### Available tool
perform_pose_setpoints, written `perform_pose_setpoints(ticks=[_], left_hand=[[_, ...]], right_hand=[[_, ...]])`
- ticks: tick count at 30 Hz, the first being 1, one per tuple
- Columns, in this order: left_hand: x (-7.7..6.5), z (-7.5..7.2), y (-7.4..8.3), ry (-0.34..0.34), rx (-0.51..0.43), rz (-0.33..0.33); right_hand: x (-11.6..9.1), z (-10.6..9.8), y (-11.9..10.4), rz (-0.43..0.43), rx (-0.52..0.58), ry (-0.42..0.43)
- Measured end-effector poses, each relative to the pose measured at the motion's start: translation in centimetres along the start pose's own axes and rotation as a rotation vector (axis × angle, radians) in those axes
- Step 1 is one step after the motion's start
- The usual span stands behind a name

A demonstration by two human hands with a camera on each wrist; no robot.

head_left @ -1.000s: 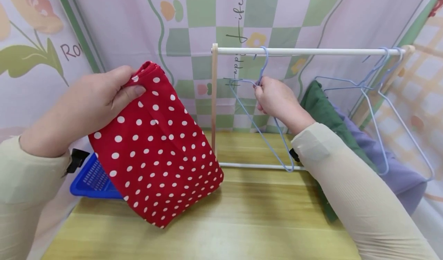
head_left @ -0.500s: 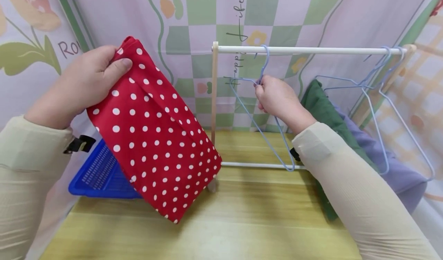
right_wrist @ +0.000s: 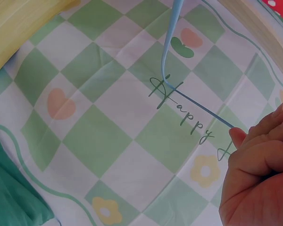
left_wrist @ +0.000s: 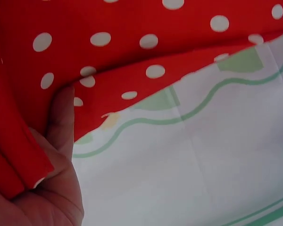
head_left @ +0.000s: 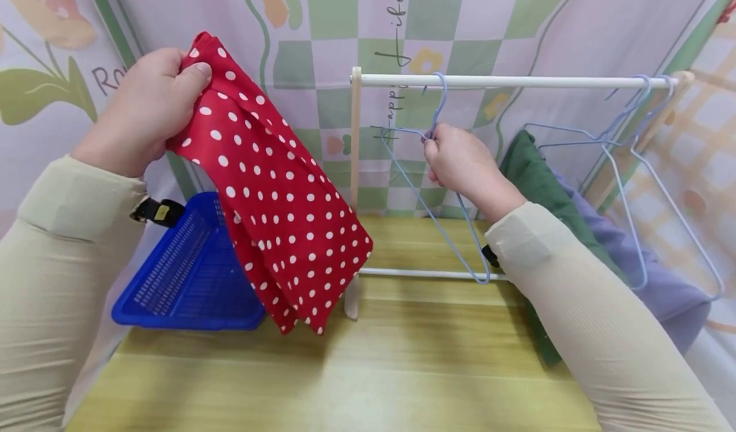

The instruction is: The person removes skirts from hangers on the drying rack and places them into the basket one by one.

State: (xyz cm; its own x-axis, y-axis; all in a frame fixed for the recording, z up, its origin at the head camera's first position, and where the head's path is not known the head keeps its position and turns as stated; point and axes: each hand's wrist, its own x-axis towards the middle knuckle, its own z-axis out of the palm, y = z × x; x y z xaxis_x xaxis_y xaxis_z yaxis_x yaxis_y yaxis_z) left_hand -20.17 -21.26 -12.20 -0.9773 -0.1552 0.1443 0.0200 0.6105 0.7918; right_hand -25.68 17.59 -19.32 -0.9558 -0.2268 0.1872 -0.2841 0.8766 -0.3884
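My left hand (head_left: pixel 144 103) pinches a red cloth with white dots (head_left: pixel 282 183) by its top edge, thumb on the near side. The cloth hangs folded and slants down to the right, partly over the basket; whether it is a garment I cannot tell. In the left wrist view, folds of the cloth (left_wrist: pixel 118 47) lie over the fingers. My right hand (head_left: pixel 460 157) grips a light blue wire hanger (head_left: pixel 416 195) just below its hook. That hook sits over the white rail (head_left: pixel 517 82). In the right wrist view one arm of the hanger (right_wrist: pixel 203 107) runs out from the fingers.
A blue plastic basket (head_left: pixel 190 285) stands at the left on the wooden table (head_left: pixel 368 374). Two more blue hangers (head_left: pixel 621 195) hang at the rail's right end. Green cloth (head_left: pixel 535 170) and purple cloth (head_left: pixel 650 278) hang there too. A wooden post (head_left: pixel 355 151) holds up the rail's left end.
My left hand has risen, lifting the red dotted cloth and uncovering more of the basket. The cloth's lower edge has parted into two corners. My right hand stays on the hanger.
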Motion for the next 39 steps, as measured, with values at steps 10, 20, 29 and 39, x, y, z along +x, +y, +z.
perform_pose_setpoints(ticks=[10,20,29,39], left_hand=[[1.1,-0.3,0.4,0.053,-0.037,-0.052],[1.2,-1.5,-0.3,0.092,0.006,-0.103],[1.8,-0.1,-0.6,0.085,-0.335,-0.123],[3.3,1.9,-4.9,0.059,-0.553,-0.177]], right_hand=[[0.0,0.0,0.3,0.009,0.005,-0.003],[0.1,0.0,0.1,0.016,0.0,-0.009],[0.1,0.0,0.1,0.016,0.007,-0.01],[0.0,0.0,0.0,0.026,0.006,-0.006]])
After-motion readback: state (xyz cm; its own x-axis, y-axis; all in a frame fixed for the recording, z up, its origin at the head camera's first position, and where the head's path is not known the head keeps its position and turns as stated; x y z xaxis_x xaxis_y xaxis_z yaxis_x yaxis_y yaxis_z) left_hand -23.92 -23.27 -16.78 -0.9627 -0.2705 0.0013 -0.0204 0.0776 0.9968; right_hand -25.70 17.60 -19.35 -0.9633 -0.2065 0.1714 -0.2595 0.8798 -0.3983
